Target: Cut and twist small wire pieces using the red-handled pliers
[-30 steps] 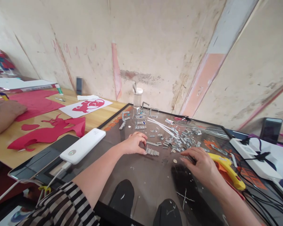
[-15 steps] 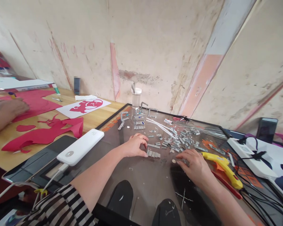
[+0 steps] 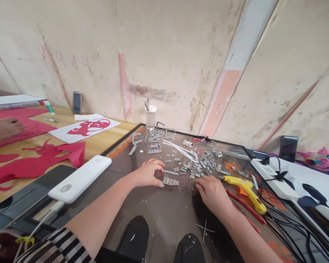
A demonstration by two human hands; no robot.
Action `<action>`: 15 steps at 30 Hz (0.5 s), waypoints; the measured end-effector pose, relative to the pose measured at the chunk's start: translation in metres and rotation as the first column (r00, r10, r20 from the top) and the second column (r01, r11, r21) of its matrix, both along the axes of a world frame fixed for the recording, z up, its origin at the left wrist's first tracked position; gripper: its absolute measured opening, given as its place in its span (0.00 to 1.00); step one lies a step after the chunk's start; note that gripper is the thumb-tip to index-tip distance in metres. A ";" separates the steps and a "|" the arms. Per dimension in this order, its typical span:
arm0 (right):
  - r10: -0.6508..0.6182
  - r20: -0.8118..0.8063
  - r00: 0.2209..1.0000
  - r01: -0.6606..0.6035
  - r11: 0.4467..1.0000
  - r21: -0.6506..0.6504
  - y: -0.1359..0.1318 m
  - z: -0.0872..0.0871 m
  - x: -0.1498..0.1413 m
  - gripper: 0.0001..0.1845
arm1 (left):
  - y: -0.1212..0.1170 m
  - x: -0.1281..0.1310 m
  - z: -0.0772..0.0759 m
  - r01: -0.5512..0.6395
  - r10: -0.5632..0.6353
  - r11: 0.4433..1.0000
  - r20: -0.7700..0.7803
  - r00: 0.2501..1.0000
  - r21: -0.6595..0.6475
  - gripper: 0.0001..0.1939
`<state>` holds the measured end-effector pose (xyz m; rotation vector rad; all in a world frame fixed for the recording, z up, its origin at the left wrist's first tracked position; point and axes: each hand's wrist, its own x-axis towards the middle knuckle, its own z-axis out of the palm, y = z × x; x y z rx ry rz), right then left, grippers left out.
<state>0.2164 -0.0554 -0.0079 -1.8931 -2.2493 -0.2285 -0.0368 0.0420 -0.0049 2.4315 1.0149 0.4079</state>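
On the dark glass-topped bench [image 3: 164,215], one short row of flat grey metal pieces [image 3: 171,181] lies side by side; a loose heap of silvery metal bits [image 3: 205,163] remains unarranged. The left hand [image 3: 148,173] curves open, thumb at the row's end; whether the right hand [image 3: 212,193] grips anything, I cannot tell. Red looping marks (hardly words) show on the stained wall [image 3: 164,47]; labels are unreadable.
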 end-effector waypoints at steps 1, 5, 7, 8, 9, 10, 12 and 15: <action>-0.028 0.039 0.999 0.028 1.000 0.006 0.001 0.001 -0.002 0.14 | 0.000 -0.001 0.001 0.001 -0.001 1.000 -0.002 1.000 -0.007 0.18; -0.089 0.122 0.989 0.088 0.996 0.012 0.004 0.002 -0.011 0.13 | 0.001 -0.006 0.004 0.020 -0.020 1.000 -0.033 0.999 0.000 0.21; -0.102 0.140 0.985 0.102 0.995 0.005 0.005 0.002 -0.015 0.13 | 0.005 -0.011 0.005 0.010 -0.009 1.000 -0.032 0.999 0.028 0.22; -0.105 0.147 0.983 0.106 0.994 0.002 0.005 0.002 -0.016 0.14 | 0.008 -0.013 0.005 0.005 -0.004 0.999 -0.025 1.000 0.048 0.21; -0.108 0.153 0.982 0.110 0.994 -0.002 0.005 0.003 -0.016 0.14 | 0.010 -0.016 0.006 -0.016 0.017 0.997 -0.009 1.000 0.077 0.21; -0.106 0.157 0.982 0.109 0.994 -0.006 0.005 0.003 -0.017 0.14 | 0.013 -0.018 0.008 -0.056 0.054 0.991 0.020 0.998 0.119 0.20; -0.096 0.163 0.982 0.099 0.995 -0.014 0.003 0.005 -0.017 0.14 | 0.015 -0.020 0.015 -0.159 0.138 0.962 0.109 0.984 0.223 0.16; -0.069 0.168 0.983 0.075 0.997 -0.030 -0.002 0.007 -0.017 0.15 | 0.007 -0.017 0.030 -0.310 0.206 0.893 0.317 0.926 0.325 0.11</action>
